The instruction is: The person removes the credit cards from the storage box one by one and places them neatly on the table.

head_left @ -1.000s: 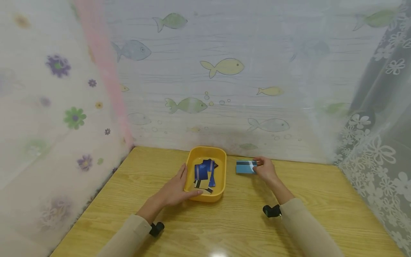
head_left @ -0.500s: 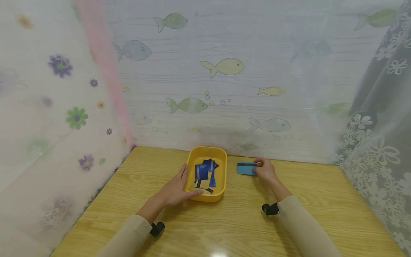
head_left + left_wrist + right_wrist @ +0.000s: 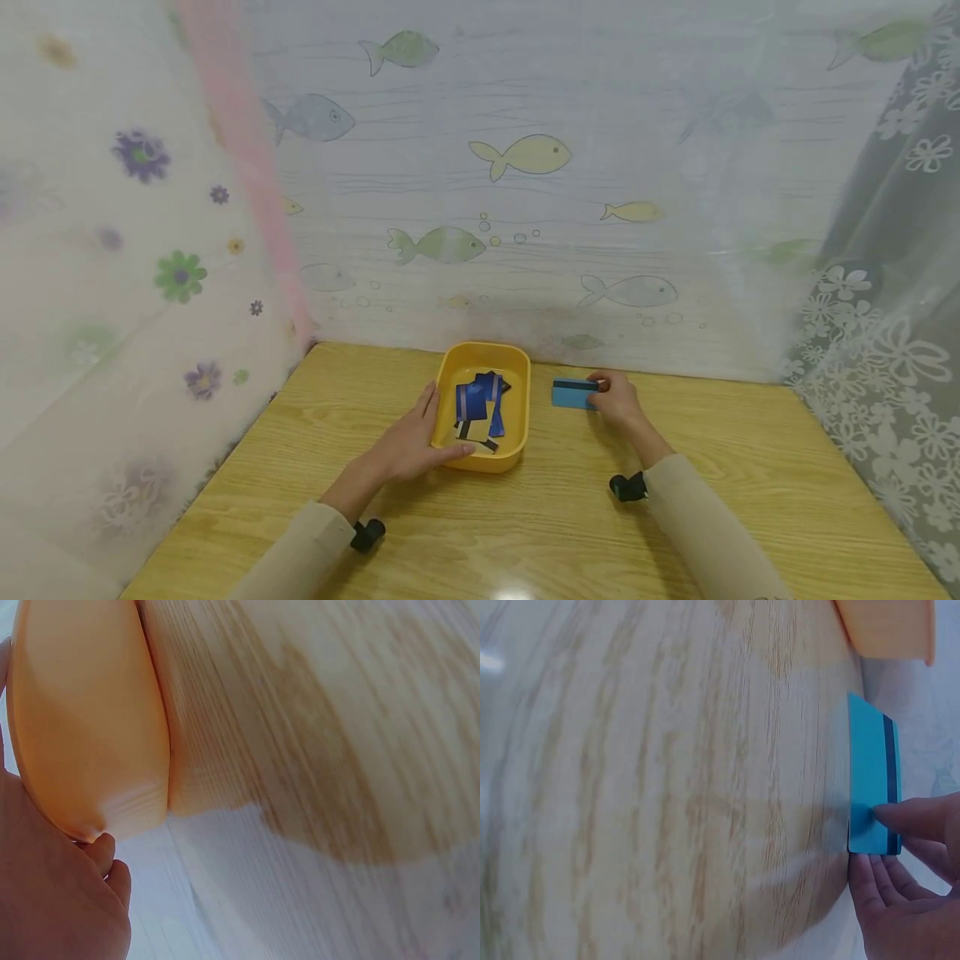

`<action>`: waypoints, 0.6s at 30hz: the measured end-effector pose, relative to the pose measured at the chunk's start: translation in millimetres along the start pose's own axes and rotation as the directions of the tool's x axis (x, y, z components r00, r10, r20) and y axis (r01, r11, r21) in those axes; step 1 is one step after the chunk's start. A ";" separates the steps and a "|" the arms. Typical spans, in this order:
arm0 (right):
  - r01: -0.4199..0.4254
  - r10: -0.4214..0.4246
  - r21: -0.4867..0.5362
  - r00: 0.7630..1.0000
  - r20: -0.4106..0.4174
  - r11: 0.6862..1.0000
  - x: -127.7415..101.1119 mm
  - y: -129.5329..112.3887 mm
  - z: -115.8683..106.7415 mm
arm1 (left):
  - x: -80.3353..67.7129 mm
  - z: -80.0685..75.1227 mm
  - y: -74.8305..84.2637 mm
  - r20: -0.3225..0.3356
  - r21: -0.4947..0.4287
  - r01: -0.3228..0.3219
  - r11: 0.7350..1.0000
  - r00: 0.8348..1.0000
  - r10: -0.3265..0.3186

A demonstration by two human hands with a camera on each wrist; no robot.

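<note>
My right hand (image 3: 617,400) pinches a light blue magnetic-stripe card (image 3: 572,394) by its right end. In the right wrist view the thumb lies on the face of the card (image 3: 868,765), which has a dark stripe along one long edge, and the other fingers are partly hidden behind it. The card's lower long edge is right at the tabletop. My left hand (image 3: 405,442) grips a yellow plastic tub (image 3: 522,400) at its left front corner, thumb over the rim. In the left wrist view, curled fingers (image 3: 112,870) show at the tub's wall (image 3: 97,712).
Inside the tub lie several dark blue card pieces (image 3: 472,402) and cream pieces with dark stripes (image 3: 472,431). The wood-grain table (image 3: 525,525) ends at a fish-printed curtain (image 3: 517,275) behind; flowered sheets hang at left (image 3: 180,333) and right (image 3: 885,358).
The blue card has dropped slightly toward me and the glare on it has gone; my right hand and forearm have shifted a little left. My left hand and the tub stay in place.
</note>
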State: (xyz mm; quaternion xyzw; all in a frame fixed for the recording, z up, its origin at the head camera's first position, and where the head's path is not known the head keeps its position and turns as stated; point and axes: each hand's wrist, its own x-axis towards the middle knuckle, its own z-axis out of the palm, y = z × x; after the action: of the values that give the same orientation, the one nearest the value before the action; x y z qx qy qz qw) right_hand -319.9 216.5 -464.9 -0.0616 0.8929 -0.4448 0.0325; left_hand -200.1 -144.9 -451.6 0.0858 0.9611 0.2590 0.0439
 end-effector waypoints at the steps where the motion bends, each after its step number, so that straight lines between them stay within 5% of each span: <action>1: -0.001 0.001 -0.006 1.000 0.002 1.000 0.2 0.1 0.2 | -0.1 0.3 0.1 -0.001 -0.001 0.002 1.000 1.000 -0.002; 18: 0.000 0.003 -0.050 0.998 0.062 0.999 3.7 0.3 1.5 | 0.2 3.2 -2.6 -0.008 0.006 -0.002 1.000 1.000 0.002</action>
State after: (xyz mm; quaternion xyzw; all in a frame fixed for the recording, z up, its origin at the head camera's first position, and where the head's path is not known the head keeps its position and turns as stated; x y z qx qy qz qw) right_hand -323.4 215.0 -466.1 -0.0756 0.9024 -0.4201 0.0587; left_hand -200.3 -145.5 -455.7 0.0857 0.9619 0.2565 0.0399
